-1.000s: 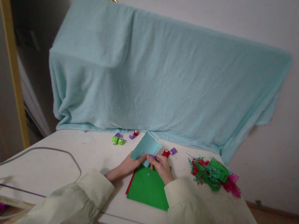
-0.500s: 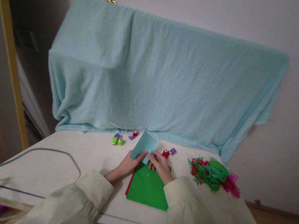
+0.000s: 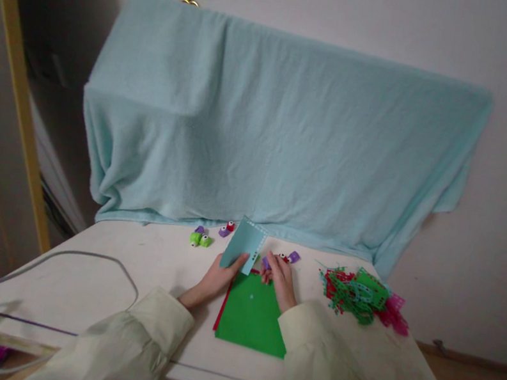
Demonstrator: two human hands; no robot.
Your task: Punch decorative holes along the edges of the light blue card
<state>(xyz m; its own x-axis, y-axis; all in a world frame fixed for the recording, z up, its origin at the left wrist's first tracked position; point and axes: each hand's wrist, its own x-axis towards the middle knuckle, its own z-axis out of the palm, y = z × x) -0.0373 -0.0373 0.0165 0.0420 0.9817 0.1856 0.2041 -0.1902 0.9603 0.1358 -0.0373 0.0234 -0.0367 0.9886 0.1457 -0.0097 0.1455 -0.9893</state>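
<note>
My left hand (image 3: 218, 279) holds a light blue sheet of paper (image 3: 243, 245) by its lower corner, tilted up off the table, with a row of small punched holes along its upper edge. My right hand (image 3: 281, 280) is closed round a small purple paper punch (image 3: 266, 262) just to the right of the sheet. Below both hands a green sheet (image 3: 252, 316) lies flat on a red sheet (image 3: 222, 307) on the white table (image 3: 123, 272).
Small punches lie near the back: a green one (image 3: 199, 239), a purple one (image 3: 224, 231), a red one (image 3: 230, 226), and another purple one (image 3: 293, 256). A heap of punched green and red paper scraps (image 3: 363, 292) sits at the right. A pale blue cloth (image 3: 273, 128) drapes behind.
The blue sheet has shifted a little left and stands steeper. My right hand has moved off the sheet's edge to the right with the purple punch.
</note>
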